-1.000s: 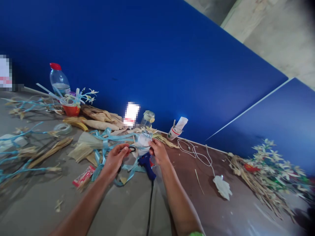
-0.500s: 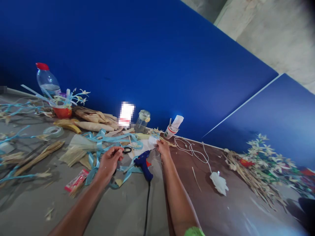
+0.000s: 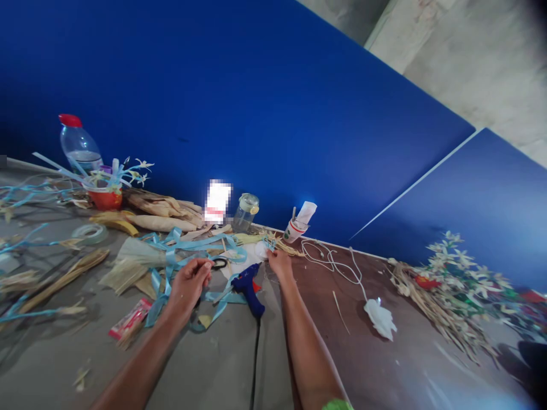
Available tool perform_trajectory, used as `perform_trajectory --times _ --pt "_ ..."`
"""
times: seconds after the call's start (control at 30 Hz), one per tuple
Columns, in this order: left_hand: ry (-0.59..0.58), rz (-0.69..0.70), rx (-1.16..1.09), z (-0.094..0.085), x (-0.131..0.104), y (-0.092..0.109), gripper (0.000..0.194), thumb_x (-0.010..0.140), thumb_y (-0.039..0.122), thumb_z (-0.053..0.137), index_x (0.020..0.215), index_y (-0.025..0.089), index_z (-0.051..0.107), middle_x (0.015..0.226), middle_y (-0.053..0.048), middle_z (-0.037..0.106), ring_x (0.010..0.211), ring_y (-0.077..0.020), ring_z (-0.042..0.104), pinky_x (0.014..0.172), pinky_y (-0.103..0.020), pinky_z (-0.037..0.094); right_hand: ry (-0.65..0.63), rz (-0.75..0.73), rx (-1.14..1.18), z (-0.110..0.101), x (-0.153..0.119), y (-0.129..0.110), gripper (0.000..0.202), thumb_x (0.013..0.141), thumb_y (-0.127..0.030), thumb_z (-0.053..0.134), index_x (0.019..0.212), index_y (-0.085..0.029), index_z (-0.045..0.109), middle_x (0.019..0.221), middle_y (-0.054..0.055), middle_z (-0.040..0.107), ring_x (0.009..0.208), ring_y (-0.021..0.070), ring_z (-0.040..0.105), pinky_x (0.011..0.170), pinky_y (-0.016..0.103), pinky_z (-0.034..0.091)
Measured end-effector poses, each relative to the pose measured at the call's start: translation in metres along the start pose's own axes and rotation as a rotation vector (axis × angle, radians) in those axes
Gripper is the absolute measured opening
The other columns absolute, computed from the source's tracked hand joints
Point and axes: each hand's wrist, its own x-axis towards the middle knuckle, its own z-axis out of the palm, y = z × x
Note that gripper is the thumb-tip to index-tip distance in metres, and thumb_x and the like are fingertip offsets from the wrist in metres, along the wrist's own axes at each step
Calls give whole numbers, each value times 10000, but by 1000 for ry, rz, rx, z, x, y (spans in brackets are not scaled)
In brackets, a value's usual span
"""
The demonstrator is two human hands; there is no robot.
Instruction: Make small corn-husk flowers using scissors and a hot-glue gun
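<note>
My left hand (image 3: 191,283) is closed in a pinch above the table. Whatever is between its thumb and finger is too small to make out. A black loop handle (image 3: 220,263), looking like part of scissors, shows just beyond those fingertips. My right hand (image 3: 281,263) reaches down at the back, fingers drawn together by a small dried flower with a blue stem (image 3: 270,241); its grip is partly hidden. Beside it lies a round white piece (image 3: 261,250) on a white sheet (image 3: 239,263). A blue glue gun (image 3: 250,289) rests between my hands, cord toward me.
Light blue ribbon (image 3: 192,244), corn husks (image 3: 166,206) and a tape roll (image 3: 89,233) lie left. Along the blue partition (image 3: 256,114) stand a bottle (image 3: 81,148), a jar (image 3: 246,212) and a cup (image 3: 296,229). White cable (image 3: 337,267) and flower bunches (image 3: 457,273) lie right.
My right hand has shifted slightly right and down, off the white piece, which now lies beside the fingertips. The left hand stays nearly in place. The view has moved a little.
</note>
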Motion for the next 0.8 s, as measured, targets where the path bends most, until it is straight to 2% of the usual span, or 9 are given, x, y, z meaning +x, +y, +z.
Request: perform_trajectory --times 0.2,0.37,0.43,0.53,0.7,0.8 --pt "15 -57 22 1 -2 5 393 633 538 627 724 156 609 492 41 502 437 -92 412 429 -213 316 -37 -9 -91 -23 -9 -6 335 830 -421 516 727 -160 698 762 132 702 794 240 644 679 286 414" --pt "21 -56 42 -1 0 2 438 625 573 637 748 153 626 484 39 499 437 -100 420 425 -217 320 -46 -167 -75 -37 -25 -30 293 863 -382 487 795 -192 700 824 83 712 821 212 638 697 271 409" --pt "18 -49 42 -1 1 -2 435 633 573 636 756 156 627 484 42 495 435 -102 423 427 -220 323 -58 -230 -61 -33 -30 -45 270 865 -379 490 882 -204 695 877 70 716 838 203 640 718 268 415" --pt "14 -40 31 -1 3 -5 420 642 561 635 757 158 622 492 43 495 444 -102 427 438 -219 328 -133 -324 -122 -19 -30 -67 278 848 -335 518 1027 -177 660 1018 122 698 960 238 627 794 302 421" --pt "33 -61 34 -1 3 -5 401 640 545 634 740 157 617 477 48 476 445 -105 419 439 -219 323 -208 -293 -123 4 -16 -94 317 732 -116 590 1044 -131 645 935 177 702 916 293 648 743 341 442" --pt "49 -47 33 0 1 -5 367 668 517 625 743 159 618 487 48 475 454 -104 420 447 -217 325 -261 -334 -45 11 -11 -110 362 754 -115 589 1111 -165 622 924 118 706 872 237 658 709 290 454"
